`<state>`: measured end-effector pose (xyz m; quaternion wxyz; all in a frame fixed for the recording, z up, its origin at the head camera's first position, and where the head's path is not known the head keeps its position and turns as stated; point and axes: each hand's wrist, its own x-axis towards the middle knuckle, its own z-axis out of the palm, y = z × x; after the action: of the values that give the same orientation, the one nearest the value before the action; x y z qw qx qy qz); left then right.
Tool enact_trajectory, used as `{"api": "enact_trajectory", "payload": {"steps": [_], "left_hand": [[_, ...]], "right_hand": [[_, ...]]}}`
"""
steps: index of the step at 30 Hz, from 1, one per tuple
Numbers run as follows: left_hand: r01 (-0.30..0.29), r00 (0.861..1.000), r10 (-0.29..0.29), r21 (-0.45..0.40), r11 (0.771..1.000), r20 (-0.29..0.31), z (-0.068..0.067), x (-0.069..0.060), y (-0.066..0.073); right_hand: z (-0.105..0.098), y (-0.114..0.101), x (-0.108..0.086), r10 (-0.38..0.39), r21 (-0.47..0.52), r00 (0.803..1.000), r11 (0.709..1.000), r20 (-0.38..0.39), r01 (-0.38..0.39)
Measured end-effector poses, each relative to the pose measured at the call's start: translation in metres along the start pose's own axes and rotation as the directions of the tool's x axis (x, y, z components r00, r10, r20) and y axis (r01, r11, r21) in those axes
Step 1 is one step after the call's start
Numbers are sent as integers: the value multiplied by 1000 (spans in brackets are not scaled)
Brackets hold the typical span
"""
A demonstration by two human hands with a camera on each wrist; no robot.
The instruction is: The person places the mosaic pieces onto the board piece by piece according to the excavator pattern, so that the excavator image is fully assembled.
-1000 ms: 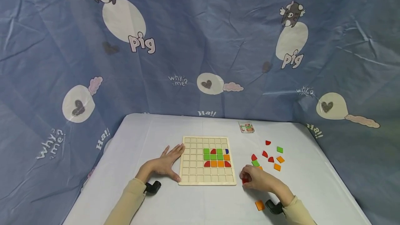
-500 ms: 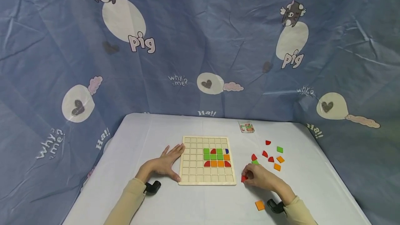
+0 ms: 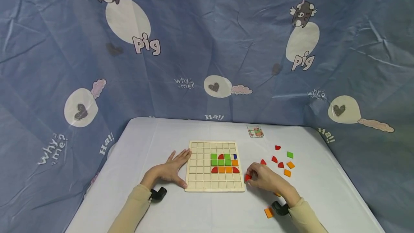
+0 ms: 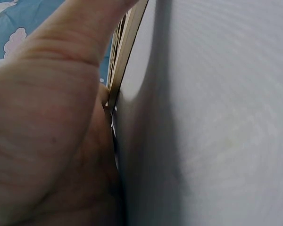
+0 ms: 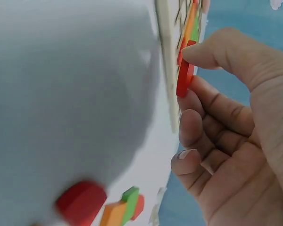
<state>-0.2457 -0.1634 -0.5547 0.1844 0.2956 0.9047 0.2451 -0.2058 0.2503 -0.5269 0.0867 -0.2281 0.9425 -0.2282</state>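
A wooden grid board (image 3: 199, 177) lies on the white table, with green, orange, red and blue pieces in several cells at its right. My left hand (image 3: 169, 170) rests against the board's left edge, fingers and thumb spread; the left wrist view shows its palm side close to the board's rim (image 4: 127, 49). Just right of the board, my right hand (image 3: 266, 179) pinches a red piece (image 3: 247, 177) between thumb and fingers. The right wrist view shows that red piece (image 5: 185, 70) held on edge, with the other fingers curled below.
Loose red, green and orange pieces (image 3: 287, 173) lie right of the board, some partly hidden by the right hand. An orange square (image 3: 268, 213) is near the right wrist. A small picture card (image 3: 255, 131) lies at the back. A blue patterned cloth (image 3: 181, 46) hangs behind the table.
My right hand has moved up and left toward the board with the red piece, uncovering part of an orange piece below the forearm. My left hand has stayed in place.
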Motion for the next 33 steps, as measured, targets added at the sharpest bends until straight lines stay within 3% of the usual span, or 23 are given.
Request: {"api": "enact_trajectory", "payload": {"steps": [7, 19, 26, 33], "left_hand": [[-3, 1000, 3, 8, 1000, 5, 2, -1, 0], [-14, 1000, 14, 9, 1000, 4, 2, -2, 1], [-12, 1000, 12, 17, 1000, 6, 1, -2, 2], [1, 1000, -1, 11, 1000, 3, -2, -1, 3]], "right_hand": [[3, -13, 14, -127, -30, 992, 992, -21, 126], [8, -17, 25, -122, -41, 990, 991, 74, 126], [7, -18, 27, -174, -39, 981, 983, 82, 177], [7, -20, 29, -162, -42, 985, 985, 64, 165]]}}
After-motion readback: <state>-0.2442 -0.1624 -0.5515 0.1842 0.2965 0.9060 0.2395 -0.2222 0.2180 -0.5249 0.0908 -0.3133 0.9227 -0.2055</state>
